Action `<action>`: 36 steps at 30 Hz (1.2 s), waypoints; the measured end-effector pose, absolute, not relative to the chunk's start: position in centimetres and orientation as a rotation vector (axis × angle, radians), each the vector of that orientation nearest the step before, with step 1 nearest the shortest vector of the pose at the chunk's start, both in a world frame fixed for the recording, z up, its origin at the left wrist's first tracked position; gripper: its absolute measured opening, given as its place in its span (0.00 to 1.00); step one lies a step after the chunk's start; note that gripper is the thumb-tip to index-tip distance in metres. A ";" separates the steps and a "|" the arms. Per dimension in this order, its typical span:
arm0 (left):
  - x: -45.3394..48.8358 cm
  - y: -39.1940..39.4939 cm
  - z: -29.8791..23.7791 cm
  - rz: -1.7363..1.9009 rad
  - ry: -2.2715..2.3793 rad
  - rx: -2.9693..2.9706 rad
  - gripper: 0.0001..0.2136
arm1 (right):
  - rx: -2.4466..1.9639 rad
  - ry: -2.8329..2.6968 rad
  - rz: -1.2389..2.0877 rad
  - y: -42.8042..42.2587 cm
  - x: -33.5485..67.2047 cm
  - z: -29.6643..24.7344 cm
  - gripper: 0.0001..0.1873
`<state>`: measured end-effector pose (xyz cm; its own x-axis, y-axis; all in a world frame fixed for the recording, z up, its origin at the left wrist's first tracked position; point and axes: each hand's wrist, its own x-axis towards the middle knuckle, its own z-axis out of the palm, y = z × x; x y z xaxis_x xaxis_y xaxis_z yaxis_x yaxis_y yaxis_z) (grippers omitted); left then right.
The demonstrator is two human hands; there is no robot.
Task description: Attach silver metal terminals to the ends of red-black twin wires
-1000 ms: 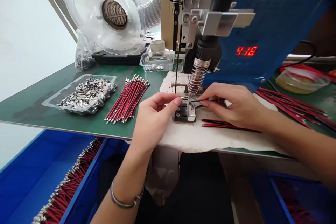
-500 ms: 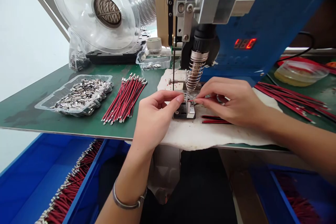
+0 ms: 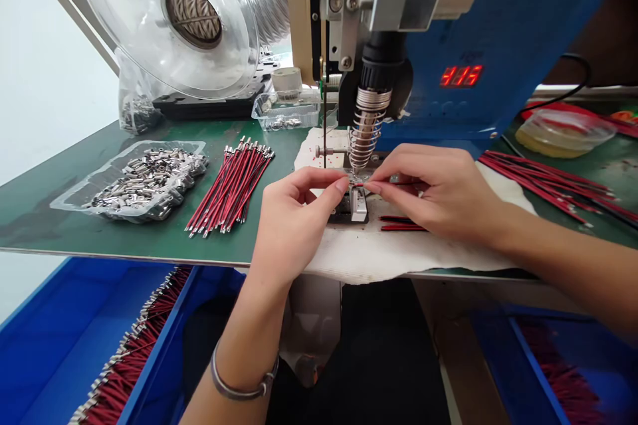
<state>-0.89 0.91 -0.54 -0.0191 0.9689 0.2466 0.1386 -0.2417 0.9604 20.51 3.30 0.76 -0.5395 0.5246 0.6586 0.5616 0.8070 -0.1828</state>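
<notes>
Green tabletop [image 3: 44, 179]; thin red wire [image 3: 359, 184] pinched in right hand [image 3: 433, 189]; left hand [image 3: 294, 226] pinched narrow, hold unclear.

One head-worn camera is looking forward and steeply down from the wearer's place at the desk [image 3: 119, 232], peering over the forearms from above. It is facing the blue machine [image 3: 433, 113] at close range, with the left hand [image 3: 294, 226] and right hand [image 3: 438, 189] showing near the middle. The wide view is also taking in the clear reel [image 3: 142, 26] at upper left and the blue bin [image 3: 64, 339] below the desk's edge at lower left.
</notes>
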 end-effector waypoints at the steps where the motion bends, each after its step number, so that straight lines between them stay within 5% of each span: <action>1: -0.9 0.9 -0.5 1.350 1.211 1.481 0.07 | -0.807 -2.249 -0.072 3.2 20.4 0.7 0.04; 36: -1.0 0.8 -0.8 1.309 1.220 1.512 0.09 | -0.778 -2.217 -0.171 2.9 20.1 0.5 0.05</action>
<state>-0.99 0.76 -0.84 0.0099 0.9710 0.2388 0.1705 -0.2369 0.9565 20.11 2.87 0.53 -0.5208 0.4789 0.7066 0.5817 0.8049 -0.1168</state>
